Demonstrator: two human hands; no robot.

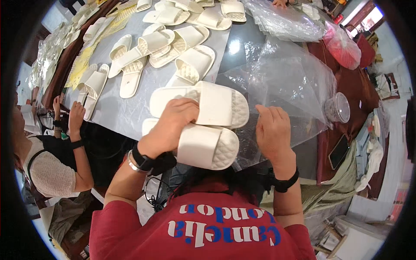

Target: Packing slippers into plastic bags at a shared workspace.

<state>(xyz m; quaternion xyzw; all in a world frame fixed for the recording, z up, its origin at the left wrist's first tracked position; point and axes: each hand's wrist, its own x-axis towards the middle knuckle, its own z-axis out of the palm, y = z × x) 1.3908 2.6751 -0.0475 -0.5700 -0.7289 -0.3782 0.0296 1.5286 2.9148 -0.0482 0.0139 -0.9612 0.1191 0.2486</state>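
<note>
My left hand (178,119) is closed round a pair of cream slide slippers, gripping them along their inner edges. The upper slipper (220,104) and the lower slipper (209,147) lie side by side, quilted insoles facing up and toes to the right. Just right of their toes is my right hand (274,130), raised with its fingers loosely stretched and nothing visible in them. Behind that hand, clear plastic bags (286,78) lie spread over the dark tabletop. Beyond the held pair, several more cream slippers (195,60) lie scattered on a grey sheet.
At the left, a co-worker's hand (77,115) touches a slipper pair (93,89). Another person's hand (279,3) shows at the far edge. A round clear tub (337,107), a phone (339,151) and a pink bag (342,45) are at the right. More plastic film (281,21) lies farther back.
</note>
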